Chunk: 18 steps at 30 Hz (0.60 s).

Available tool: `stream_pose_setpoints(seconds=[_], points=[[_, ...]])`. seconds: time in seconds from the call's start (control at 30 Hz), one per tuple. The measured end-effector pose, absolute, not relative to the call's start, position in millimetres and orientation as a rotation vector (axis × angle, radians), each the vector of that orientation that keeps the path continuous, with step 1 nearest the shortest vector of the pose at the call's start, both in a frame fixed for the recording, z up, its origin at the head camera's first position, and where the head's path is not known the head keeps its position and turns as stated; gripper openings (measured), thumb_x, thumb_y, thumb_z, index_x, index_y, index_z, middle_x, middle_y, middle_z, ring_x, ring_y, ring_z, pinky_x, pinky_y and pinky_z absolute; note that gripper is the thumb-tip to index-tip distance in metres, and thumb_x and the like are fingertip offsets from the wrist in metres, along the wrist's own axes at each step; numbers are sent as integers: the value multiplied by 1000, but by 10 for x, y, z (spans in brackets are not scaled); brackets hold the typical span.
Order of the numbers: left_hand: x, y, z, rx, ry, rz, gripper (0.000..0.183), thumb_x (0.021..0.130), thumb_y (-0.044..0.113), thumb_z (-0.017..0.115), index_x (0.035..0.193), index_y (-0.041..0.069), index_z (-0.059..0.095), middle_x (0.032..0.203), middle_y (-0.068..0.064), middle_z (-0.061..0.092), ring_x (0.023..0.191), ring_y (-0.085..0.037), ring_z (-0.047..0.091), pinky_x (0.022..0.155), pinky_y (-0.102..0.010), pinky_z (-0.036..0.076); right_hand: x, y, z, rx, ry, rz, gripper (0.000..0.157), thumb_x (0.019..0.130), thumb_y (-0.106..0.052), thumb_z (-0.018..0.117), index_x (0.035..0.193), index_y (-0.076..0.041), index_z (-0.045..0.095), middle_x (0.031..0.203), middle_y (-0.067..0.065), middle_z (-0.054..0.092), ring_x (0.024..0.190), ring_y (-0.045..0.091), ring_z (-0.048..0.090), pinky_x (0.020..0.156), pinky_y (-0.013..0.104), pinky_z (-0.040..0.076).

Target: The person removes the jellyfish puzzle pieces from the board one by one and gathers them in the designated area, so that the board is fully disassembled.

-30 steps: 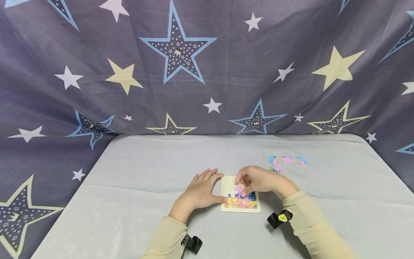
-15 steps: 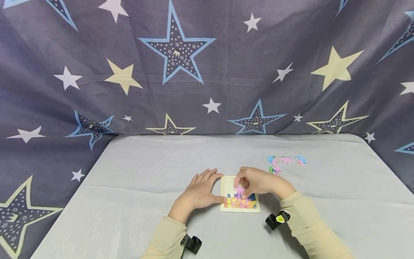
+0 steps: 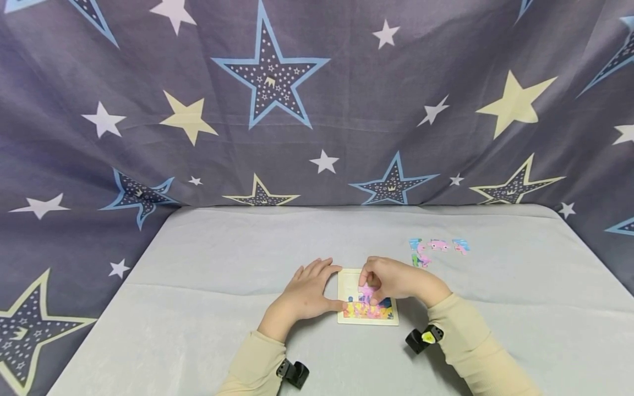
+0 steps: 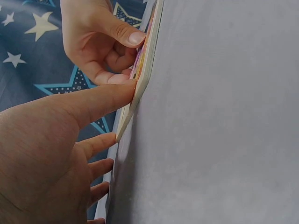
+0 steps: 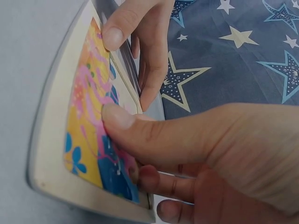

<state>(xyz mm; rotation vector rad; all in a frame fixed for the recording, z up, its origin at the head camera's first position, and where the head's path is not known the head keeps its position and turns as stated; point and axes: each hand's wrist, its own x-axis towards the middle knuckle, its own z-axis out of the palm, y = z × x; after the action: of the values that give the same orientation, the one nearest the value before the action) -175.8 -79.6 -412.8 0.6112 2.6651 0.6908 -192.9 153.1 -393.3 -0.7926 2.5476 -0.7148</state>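
A small jigsaw puzzle board (image 3: pixel 369 322) with a pale wooden rim lies on the table, its near part filled with yellow, pink and dark blue pieces. My left hand (image 3: pixel 308 294) is spread at its left side, thumb on the rim and index fingertip by the far corner. Over the filled part, my right hand (image 3: pixel 398 279) pinches a pink puzzle piece (image 3: pixel 367 291) between thumb and curled fingers. The right wrist view has the right thumb (image 5: pixel 145 135) pressing on the picture, with fingertips on the far side. Part of the held piece is hidden by the hand.
Several loose puzzle pieces lie beyond the right hand: a pink one (image 3: pixel 438 245), a blue-and-pink one (image 3: pixel 462 246) and overlapping or touching ones (image 3: pixel 421 258). A grey cloth covers the table (image 3: pixel 223 247). A star-patterned curtain (image 3: pixel 317 99) stands behind it.
My right hand has shifted slightly toward the near left, its thumb settling over the dark blue area of the puzzle. The left hand stays on the board's edge.
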Motion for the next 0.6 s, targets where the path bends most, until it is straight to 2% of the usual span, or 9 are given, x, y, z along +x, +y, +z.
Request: stream_pose_setpoints(seconds=[0.6], points=[[-1758, -799, -4138, 624, 2670, 705, 80, 86, 47, 77, 153, 13, 48, 168, -13, 33, 158, -37, 22, 129, -62, 12, -1912, 1520, -3912, -817, 2549, -706, 28, 80, -5, 88, 98, -8, 67, 90, -1, 57, 81, 9, 51, 76, 22, 48]])
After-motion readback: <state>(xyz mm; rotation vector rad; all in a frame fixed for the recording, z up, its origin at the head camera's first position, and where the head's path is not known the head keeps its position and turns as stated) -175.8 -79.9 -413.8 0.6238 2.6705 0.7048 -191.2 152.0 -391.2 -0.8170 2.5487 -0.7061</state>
